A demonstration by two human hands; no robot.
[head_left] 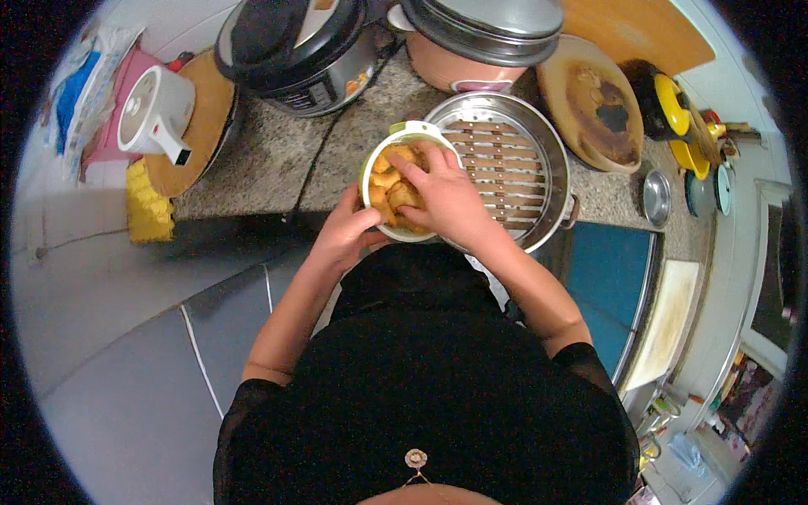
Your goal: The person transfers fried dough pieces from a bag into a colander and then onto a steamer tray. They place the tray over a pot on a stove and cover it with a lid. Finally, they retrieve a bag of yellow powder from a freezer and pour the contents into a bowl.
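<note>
A round white-and-green bowl (pixel 364 181) with a tab handle at its far side is tipped a little toward me at the counter's front edge. Several golden-brown, rounded pieces of food (pixel 385 179) lie inside it; their exact kind is unclear. My left hand (pixel 349 227) is closed on the bowl's near left side, thumb at the rim. My right hand (pixel 446 195) reaches in from the right, thumb and fingers bent around one of the pieces, fingertips partly hidden. Right beside the bowl stands a metal steamer pot (pixel 562 160) with a brown slatted rack (pixel 497 160) inside.
Behind stand a black-and-silver cooker (pixel 311 93) and a pink lidded cooker (pixel 459 71). A stained round board (pixel 589 105) leans at the back right, near a small metal bowl (pixel 656 198). On the left are a white handled pot (pixel 156 114) and a yellow cloth (pixel 149 202).
</note>
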